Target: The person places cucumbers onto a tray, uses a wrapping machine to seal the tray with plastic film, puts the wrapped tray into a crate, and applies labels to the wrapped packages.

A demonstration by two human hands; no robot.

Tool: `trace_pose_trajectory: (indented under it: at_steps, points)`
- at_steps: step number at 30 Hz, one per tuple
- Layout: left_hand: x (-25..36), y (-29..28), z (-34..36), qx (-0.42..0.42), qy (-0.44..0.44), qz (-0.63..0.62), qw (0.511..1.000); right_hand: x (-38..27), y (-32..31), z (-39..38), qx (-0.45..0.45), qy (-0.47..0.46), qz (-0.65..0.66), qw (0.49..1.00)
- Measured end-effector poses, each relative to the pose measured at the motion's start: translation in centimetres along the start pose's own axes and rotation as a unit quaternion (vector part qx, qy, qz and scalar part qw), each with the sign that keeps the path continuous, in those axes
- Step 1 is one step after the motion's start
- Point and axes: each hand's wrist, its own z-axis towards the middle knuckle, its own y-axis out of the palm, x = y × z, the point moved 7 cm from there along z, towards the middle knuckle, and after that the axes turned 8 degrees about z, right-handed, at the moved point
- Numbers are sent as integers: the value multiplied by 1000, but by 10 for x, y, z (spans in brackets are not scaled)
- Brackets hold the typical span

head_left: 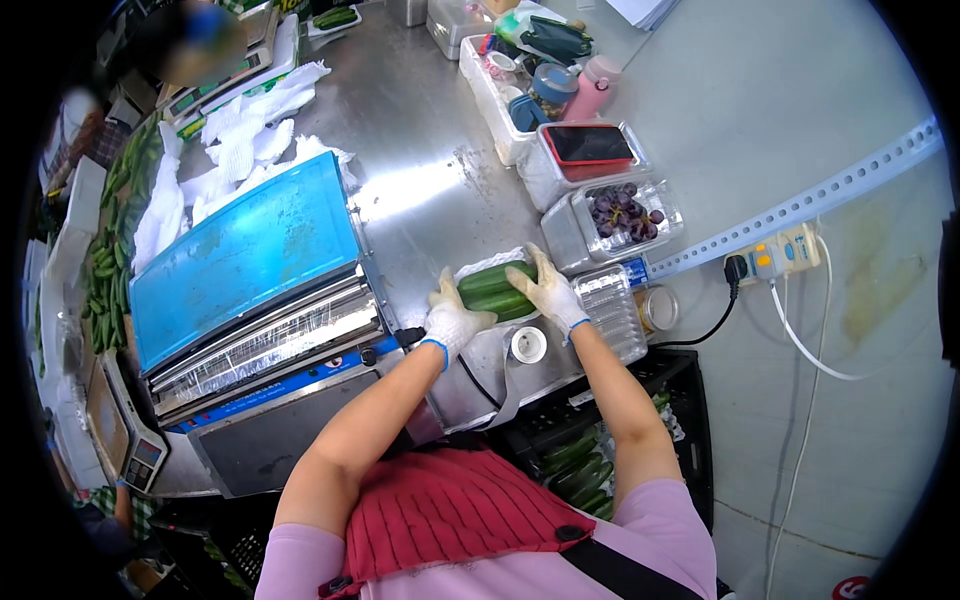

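Note:
Two green cucumbers (pixel 497 291) lie side by side on a small white tray (pixel 481 266) on the metal table. My left hand (pixel 455 318), in a white glove with a blue cuff, grips the tray's left end, its thumb against the near cucumber. From the right end my right hand (pixel 553 294), gloved the same way, holds the tray, with its thumb over the cucumbers' tips. The undersides of tray and fingers are hidden. Just nearer than the tray stands a white roll (pixel 528 345) with a strip hanging from it.
A film wrapping machine with a blue cover (pixel 250 260) stands at left. To the right are clear boxes, one with grapes (pixel 625 213), a red-edged phone (pixel 588 145) and a power strip (pixel 785 252). More cucumbers lie in a black crate (pixel 700 430) below and heaped far left.

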Motion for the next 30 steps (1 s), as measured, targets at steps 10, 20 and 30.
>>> trace_pose_trajectory:
  at_steps: [10, 20, 30]
  points:
    - [9, -12, -4, 34, 107, -129, 985, 0, -6, 23, 38, 9, 90, 995]
    - [14, -198, -96, 161, 288, -145, 933, -184, 3, 25, 70, -125, 231, 962]
    - [-190, -369, -119, 312, 153, -133, 928, -346, 249, 7, -39, -196, 46, 979]
